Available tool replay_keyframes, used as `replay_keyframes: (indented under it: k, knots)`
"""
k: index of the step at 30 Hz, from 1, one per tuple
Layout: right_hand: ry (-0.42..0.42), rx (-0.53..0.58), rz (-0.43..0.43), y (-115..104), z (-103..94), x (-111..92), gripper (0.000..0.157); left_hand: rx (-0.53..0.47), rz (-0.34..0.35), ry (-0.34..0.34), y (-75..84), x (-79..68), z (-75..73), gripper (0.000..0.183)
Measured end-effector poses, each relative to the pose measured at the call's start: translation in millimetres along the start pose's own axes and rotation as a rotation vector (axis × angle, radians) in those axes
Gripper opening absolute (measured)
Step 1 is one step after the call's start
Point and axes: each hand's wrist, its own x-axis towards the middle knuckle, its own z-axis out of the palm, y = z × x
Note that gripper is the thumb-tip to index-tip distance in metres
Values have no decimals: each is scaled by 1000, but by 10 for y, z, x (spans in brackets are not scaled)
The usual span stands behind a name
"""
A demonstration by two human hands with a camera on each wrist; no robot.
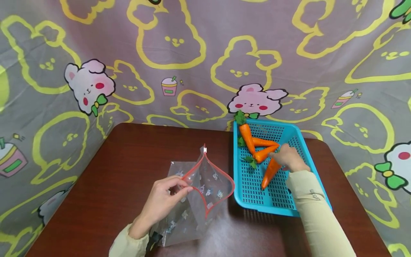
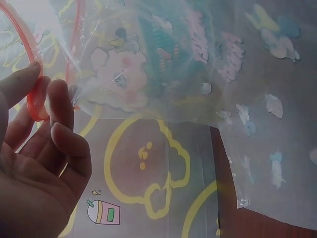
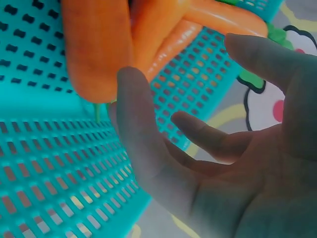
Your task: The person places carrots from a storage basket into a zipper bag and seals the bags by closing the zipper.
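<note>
My left hand (image 1: 167,194) pinches the red-edged rim of a clear zip bag (image 1: 221,175) between thumb and fingers. The bag's mouth gapes open, a white slider at its far end, and small cartoon prints dot the plastic. Over the blue basket (image 1: 239,200) reaches my right hand (image 1: 289,157). Its fingers are loosely bent and spread, one fingertip right at the blunt end of an orange carrot (image 1: 271,173). Several more carrots (image 1: 246,137), with green tops, lie crossed at the basket's far left; one leans on the rim.
The brown table (image 1: 135,153) carries the bag at its middle and the basket on the right. A patterned cloth (image 1: 199,71) hangs behind and along both sides. A black band (image 1: 155,240) shows at the left wrist.
</note>
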Motion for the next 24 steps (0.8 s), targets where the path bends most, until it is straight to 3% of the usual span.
replay_keyframes:
  k: [9,15,24]
  knots:
    - [18,78,80,16,136,35,64,8,-11,1,0,-7,-7,10]
    - [13,12,114,0,150,84,83,6,-18,-1,-9,-9,-6,10]
    - [6,18,152,55,235,199,88,6,-31,-6,-10,-22,-17,10]
